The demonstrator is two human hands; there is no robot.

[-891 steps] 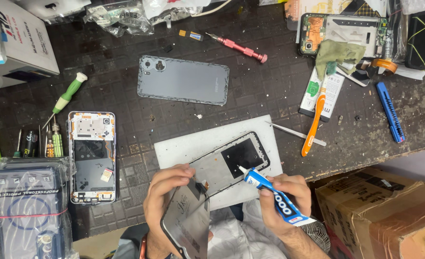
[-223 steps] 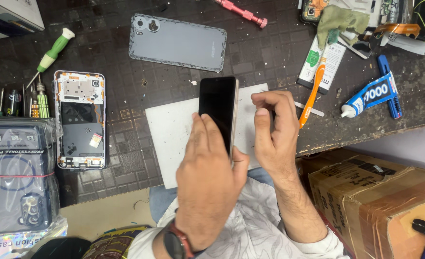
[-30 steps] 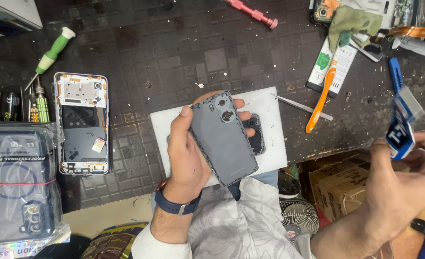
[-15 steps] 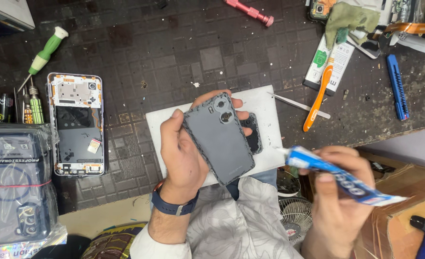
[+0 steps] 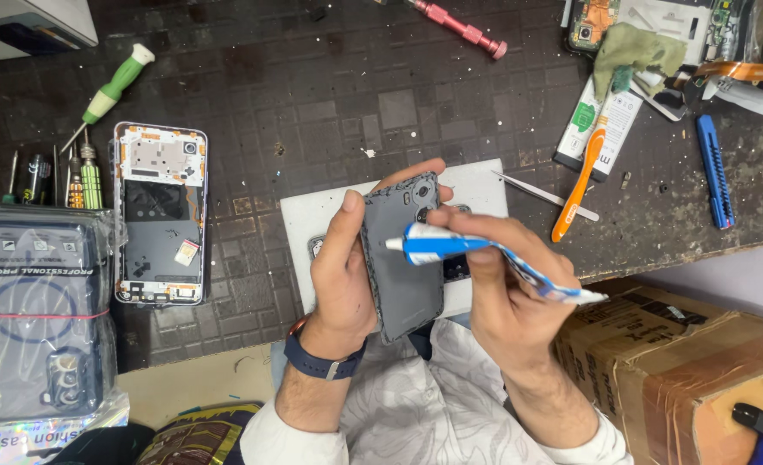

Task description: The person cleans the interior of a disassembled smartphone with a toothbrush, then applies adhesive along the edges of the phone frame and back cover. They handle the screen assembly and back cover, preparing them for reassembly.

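Dark bench (image 5: 330, 77) fills the view; cardboard box (image 5: 683, 362) sits at its lower right edge, stack of bagged phone cases (image 5: 33, 319) at far left. Opened phone (image 5: 159, 213) lies face-down left of centre, internals exposed. White mat (image 5: 313, 220) sits at the near edge of the bench. Left hand (image 5: 343, 275) holds the grey back cover (image 5: 399, 258) above the mat, fingers wrapped round its edges, camera cutout at the far end. Right hand (image 5: 502, 284) has fingers clamped on the blue glue tube (image 5: 468, 250), white nozzle touching the cover's left-middle. Orange toothbrush (image 5: 578, 185), tweezers (image 5: 541, 194), blue cutter (image 5: 714, 170) right of the mat; green screwdriver (image 5: 110, 90) upper left, pink screwdriver (image 5: 459, 26) at top.
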